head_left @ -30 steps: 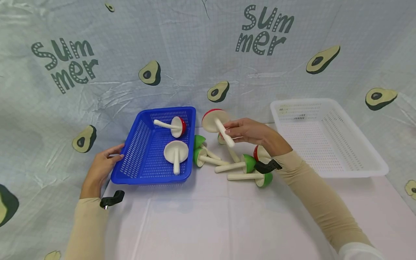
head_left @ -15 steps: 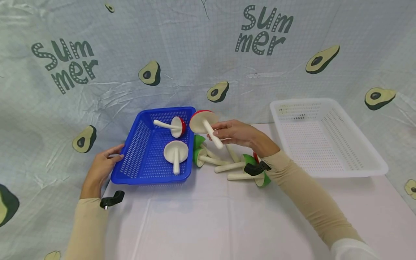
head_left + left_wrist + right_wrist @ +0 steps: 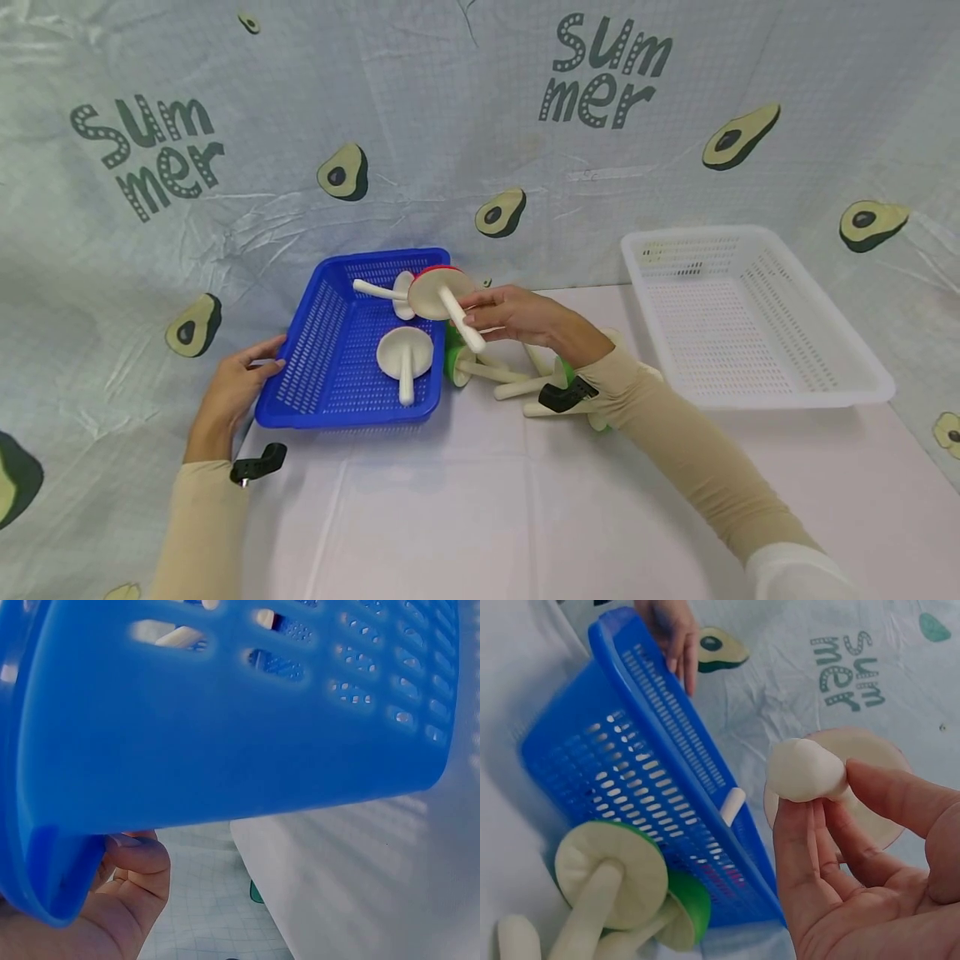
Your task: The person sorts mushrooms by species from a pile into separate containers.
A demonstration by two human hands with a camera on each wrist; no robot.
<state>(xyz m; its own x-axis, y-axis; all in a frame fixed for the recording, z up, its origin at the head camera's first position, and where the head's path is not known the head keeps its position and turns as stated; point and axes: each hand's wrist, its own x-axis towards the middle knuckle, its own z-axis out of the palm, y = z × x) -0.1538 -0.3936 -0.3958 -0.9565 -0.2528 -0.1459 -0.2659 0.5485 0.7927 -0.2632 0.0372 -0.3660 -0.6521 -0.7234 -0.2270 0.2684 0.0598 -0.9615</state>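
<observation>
My right hand (image 3: 501, 315) pinches the cream stem of a red-capped toy mushroom (image 3: 435, 293) and holds it in the air over the right rim of the blue basket (image 3: 330, 367). In the right wrist view the stem end (image 3: 804, 769) sits between thumb and fingertips (image 3: 799, 825). Two mushrooms lie in the basket: a red-capped one (image 3: 386, 292) at the back and a cream-faced one (image 3: 406, 354) in front. My left hand (image 3: 243, 377) grips the basket's left rim, its fingers (image 3: 139, 859) curled under the edge.
Several green-capped mushrooms (image 3: 480, 371) lie on the white tablecloth just right of the blue basket, partly under my right forearm. A white empty basket (image 3: 757, 333) stands at the right. An avocado-print cloth (image 3: 480, 125) hangs behind.
My right hand has carried the red-capped mushroom leftward from above the pile to over the blue basket's right rim. The left hand has stayed on the basket.
</observation>
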